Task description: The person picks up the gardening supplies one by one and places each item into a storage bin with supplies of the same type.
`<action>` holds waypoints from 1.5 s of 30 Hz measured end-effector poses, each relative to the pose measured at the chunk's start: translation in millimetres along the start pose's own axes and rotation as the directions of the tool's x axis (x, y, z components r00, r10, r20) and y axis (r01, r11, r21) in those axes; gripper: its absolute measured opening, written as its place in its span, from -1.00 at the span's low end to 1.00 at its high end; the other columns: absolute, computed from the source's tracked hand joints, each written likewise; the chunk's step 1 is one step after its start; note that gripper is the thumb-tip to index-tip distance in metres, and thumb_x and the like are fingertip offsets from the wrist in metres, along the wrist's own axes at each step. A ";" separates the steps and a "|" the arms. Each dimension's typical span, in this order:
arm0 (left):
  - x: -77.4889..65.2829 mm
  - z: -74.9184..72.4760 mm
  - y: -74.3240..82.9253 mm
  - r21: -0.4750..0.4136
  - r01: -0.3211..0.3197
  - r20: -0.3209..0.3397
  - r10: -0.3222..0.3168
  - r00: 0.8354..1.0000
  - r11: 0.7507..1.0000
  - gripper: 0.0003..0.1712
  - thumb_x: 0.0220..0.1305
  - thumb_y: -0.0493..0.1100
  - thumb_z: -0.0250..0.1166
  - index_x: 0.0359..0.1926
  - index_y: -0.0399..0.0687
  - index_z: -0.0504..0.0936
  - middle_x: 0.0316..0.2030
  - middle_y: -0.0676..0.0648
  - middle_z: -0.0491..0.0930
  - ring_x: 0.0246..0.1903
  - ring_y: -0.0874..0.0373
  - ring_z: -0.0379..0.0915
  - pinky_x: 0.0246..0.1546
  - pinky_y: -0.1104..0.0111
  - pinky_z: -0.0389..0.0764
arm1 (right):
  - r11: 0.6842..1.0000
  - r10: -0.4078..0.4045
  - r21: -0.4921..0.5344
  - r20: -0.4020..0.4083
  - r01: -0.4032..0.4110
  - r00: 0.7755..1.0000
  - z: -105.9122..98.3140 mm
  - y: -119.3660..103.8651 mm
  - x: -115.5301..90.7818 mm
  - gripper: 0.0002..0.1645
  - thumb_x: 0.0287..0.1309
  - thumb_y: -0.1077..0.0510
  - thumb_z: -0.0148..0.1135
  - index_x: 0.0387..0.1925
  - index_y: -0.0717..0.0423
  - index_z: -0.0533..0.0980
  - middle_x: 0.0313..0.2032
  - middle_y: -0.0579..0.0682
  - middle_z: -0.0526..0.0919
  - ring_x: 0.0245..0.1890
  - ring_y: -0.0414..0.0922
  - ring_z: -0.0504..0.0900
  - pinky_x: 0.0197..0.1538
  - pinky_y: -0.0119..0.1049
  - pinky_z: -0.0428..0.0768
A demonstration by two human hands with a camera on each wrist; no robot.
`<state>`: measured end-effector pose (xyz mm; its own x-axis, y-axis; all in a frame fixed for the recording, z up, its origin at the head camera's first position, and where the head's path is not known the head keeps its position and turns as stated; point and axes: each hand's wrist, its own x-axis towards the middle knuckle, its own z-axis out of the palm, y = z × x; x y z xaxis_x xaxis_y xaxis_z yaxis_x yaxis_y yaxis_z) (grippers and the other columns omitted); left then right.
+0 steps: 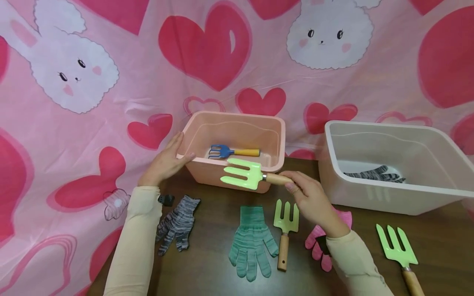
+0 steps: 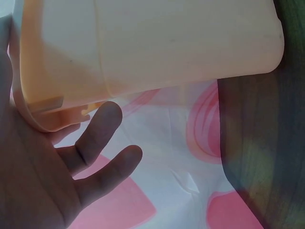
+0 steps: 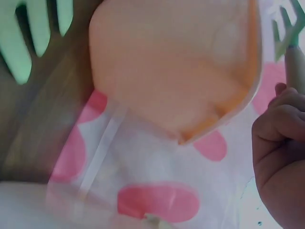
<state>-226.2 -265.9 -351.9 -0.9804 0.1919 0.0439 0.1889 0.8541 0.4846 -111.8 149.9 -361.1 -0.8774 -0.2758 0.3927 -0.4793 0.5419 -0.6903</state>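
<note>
My right hand point(image 1: 310, 200) pinches the end of the wooden handle of a lime-green garden hand fork point(image 1: 249, 174), held level above the front rim of a pink plastic bin point(image 1: 222, 179). Its tines point left. My left hand point(image 1: 164, 163) rests at the bin's front left corner, thumb over the rim and fingers fairly straight along the side. The left wrist view shows fingers point(image 2: 100, 133) spread beside the bin wall. Inside this bin lies a small blue fork point(image 1: 222, 151) with a yellow handle. In the right wrist view the held fork point(image 3: 294, 57) is partly cut off.
A white bin point(image 1: 392, 195) on the right contains a dark striped glove point(image 1: 375, 174). On the wooden table lie a grey glove point(image 1: 180, 222), a green glove point(image 1: 252, 242), a pink glove point(image 1: 317, 246) partly under my right arm, and two more green forks point(image 1: 286, 222). Heart-patterned cloth point(image 1: 207, 45) hangs behind.
</note>
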 end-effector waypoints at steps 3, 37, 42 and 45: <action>0.1 0.8 -0.2 -0.004 -0.001 0.002 0.001 1.000 1.000 0.19 0.28 0.51 0.07 0.63 0.05 -0.25 0.60 -0.13 -0.23 0.53 -0.22 -0.23 0.37 -0.28 0.02 | 0.999 -0.011 -0.037 -0.062 0.009 0.998 -7.6 10.4 9.3 -0.74 0.40 0.31 0.16 0.06 0.18 0.61 -0.16 0.05 0.66 -0.27 -0.05 0.51 -0.22 -0.10 0.50; 2.0 -1.1 1.5 -0.015 -0.015 -0.001 0.015 1.000 1.000 0.13 0.33 0.42 0.12 0.63 0.05 -0.23 0.61 -0.10 -0.23 0.54 -0.19 -0.24 0.38 -0.26 0.02 | 0.981 0.180 -0.099 0.121 -0.169 0.976 -38.8 35.8 49.9 -0.68 0.43 0.23 0.15 0.16 0.15 0.52 -0.25 0.13 0.56 -0.20 0.09 0.47 -0.12 -0.02 0.42; 0.2 -2.1 2.1 -0.017 -0.016 -0.006 0.016 1.000 1.000 0.12 0.35 0.40 0.12 0.63 0.01 -0.21 0.61 -0.11 -0.23 0.54 -0.19 -0.24 0.41 -0.23 -0.01 | 0.978 0.095 -0.197 0.131 -0.068 0.987 -38.5 37.3 55.1 -0.69 0.42 0.22 0.16 0.14 0.17 0.52 -0.28 0.11 0.59 -0.24 0.11 0.51 -0.13 0.03 0.46; -1.2 -2.7 1.8 -0.017 -0.017 -0.001 0.017 1.000 1.000 0.11 0.36 0.39 0.11 0.63 0.01 -0.21 0.61 -0.12 -0.23 0.54 -0.19 -0.25 0.42 -0.20 -0.03 | 0.973 0.055 -0.228 0.121 -0.026 0.991 -35.9 39.1 58.0 -0.70 0.42 0.22 0.17 0.12 0.19 0.53 -0.31 0.09 0.59 -0.26 0.11 0.53 -0.15 0.04 0.48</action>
<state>-224.8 -265.9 -348.6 -0.9772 0.2054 0.0532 0.2042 0.8422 0.4990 -180.7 183.6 -343.5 -0.8986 -0.3394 0.2781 -0.4385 0.7157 -0.5436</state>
